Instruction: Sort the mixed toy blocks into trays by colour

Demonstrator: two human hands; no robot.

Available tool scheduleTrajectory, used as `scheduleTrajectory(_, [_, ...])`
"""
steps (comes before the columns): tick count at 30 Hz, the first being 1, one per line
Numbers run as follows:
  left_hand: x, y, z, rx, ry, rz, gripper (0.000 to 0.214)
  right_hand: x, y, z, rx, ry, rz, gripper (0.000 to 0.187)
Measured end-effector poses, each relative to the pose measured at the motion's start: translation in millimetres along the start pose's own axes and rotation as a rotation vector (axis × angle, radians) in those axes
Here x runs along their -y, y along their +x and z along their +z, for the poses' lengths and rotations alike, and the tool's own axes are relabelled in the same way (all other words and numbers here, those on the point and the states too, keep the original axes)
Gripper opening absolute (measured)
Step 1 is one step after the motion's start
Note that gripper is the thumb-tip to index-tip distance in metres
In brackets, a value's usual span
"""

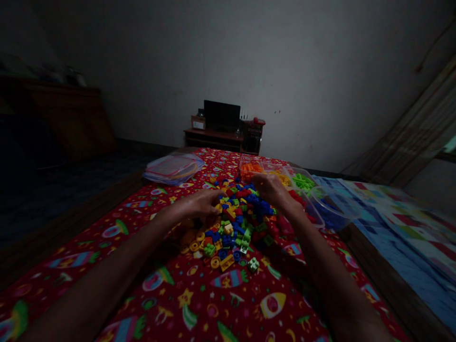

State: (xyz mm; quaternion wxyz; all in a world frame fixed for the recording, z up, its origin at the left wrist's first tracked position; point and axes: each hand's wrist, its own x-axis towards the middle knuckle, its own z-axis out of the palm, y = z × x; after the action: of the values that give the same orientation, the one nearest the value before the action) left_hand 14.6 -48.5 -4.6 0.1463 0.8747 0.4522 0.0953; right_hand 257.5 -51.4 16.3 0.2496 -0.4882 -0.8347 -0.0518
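A heap of small toy building bricks (233, 225) in yellow, blue, red and green lies on a red patterned cloth (213, 297). My left hand (202, 203) is over the heap's left side, thumb and fingers curved apart, with nothing visible between them. Above the heap's far right side is my right hand (271, 188), its fingers curled together; anything inside them is hidden. Just beyond it stand clear plastic bins holding orange pieces (251, 169), yellow pieces (281, 177) and green pieces (303, 182). Red pieces (298, 199) are partly hidden by my right wrist.
A round clear tub (351, 211) with blue pieces stands at the right. Flat clear lids (174, 168) are stacked at the far left. Wooden edges (388, 270) flank the cloth, with a blue quilt (399, 237) beyond the right one. A monitor (222, 115) stands at the wall.
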Motion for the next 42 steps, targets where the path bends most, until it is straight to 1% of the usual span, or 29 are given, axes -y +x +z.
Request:
scheduleTrajectory(2, [4,3,2.1,-0.054,-0.079,-0.001,0.056,12,-1,6,0.077,0.005,-0.032,0.022])
scheduleTrajectory(5, [7,8,7.5,-0.117,-0.347,-0.024,0.064,24,-1,16,0.177,0.033,-0.097,0.020])
scheduleTrajectory(7, [8,10,10.1,-0.123,-0.550,-0.072,0.073,29,-1,22,0.201,0.093,-0.167,0.017])
scheduleTrajectory(9, [7,11,10.8,-0.105,-0.678,-0.113,0.079,34,0,27,0.200,0.168,-0.222,0.013])
scheduleTrajectory(11, [5,11,10.3,-0.099,-0.724,-0.129,0.080,38,-1,29,0.197,0.204,-0.237,0.014])
scheduleTrajectory(13, [2,9,9.8,-0.099,-0.737,-0.141,0.079,42,-1,30,0.200,0.182,-0.200,0.013])
scheduleTrajectory(15, [0,8,10.2,-0.089,-0.748,-0.145,0.076,44,-2,27,0.199,0.149,-0.152,0.016])
scheduleTrajectory(17, [0,8,10.9,-0.081,-0.750,-0.124,0.070,43,-4,22,0.197,0.135,-0.138,0.016])
scheduleTrajectory(20, [1,9,10.4,-0.090,-0.698,-0.091,0.065,30,-3,13,0.224,0.131,-0.161,0.019])
scheduleTrajectory(21, [2,10,9.5,-0.093,-0.667,-0.089,0.066,23,-1,9,0.236,0.120,-0.150,0.019])
scheduleTrajectory(23, [4,9,6.4,-0.101,-0.579,-0.077,0.064,4,2,4,0.226,0.108,-0.074,0.018])
scheduleTrajectory(24, [5,7,4.4,-0.109,-0.512,-0.065,0.061,-8,4,2,0.182,0.105,-0.001,0.018])
scheduleTrajectory(25, [5,6,2.1,-0.121,-0.429,-0.053,0.058,-20,6,1,0.111,0.096,0.085,0.019])
scheduleTrajectory(27, [7,2,-2.4,-0.144,-0.254,-0.039,0.050,-44,7,-1,-0.064,0.044,0.248,0.022])
scheduleTrajectory(28, [8,1,-4.6,-0.149,-0.184,-0.037,0.047,-54,7,-1,-0.138,0.004,0.307,0.024])
scheduleTrajectory(29, [9,0,-6.6,-0.146,-0.135,-0.037,0.046,-62,6,-1,-0.186,-0.032,0.341,0.025])
scheduleTrajectory(31, [12,0,-9.9,-0.133,-0.084,-0.044,0.044,-70,3,-1,-0.211,-0.065,0.343,0.029])
scheduleTrajectory(33, [14,1,-12.0,-0.133,-0.050,-0.047,0.044,-65,2,-1,-0.196,-0.049,0.293,0.029])
scheduleTrajectory(35, [16,-2,-11.8,-0.157,-0.017,-0.045,0.046,-51,1,-2,-0.159,-0.015,0.228,0.027])
scheduleTrajectory(37, [20,-12,-7.3,-0.188,0.008,-0.030,0.052,-33,2,-3,-0.091,0.021,0.174,0.026])
scheduleTrajectory(38, [22,-21,-2.8,-0.200,0.020,-0.026,0.057,-24,2,-3,-0.051,0.031,0.151,0.025])
scheduleTrajectory(40, [30,-46,10.6,-0.197,0.049,-0.034,0.073,-10,2,-3,0.019,0.026,0.100,0.024])
scheduleTrajectory(42, [40,-77,29.1,-0.145,0.068,-0.103,0.088,0,2,-1,0.061,0.002,0.050,0.024])
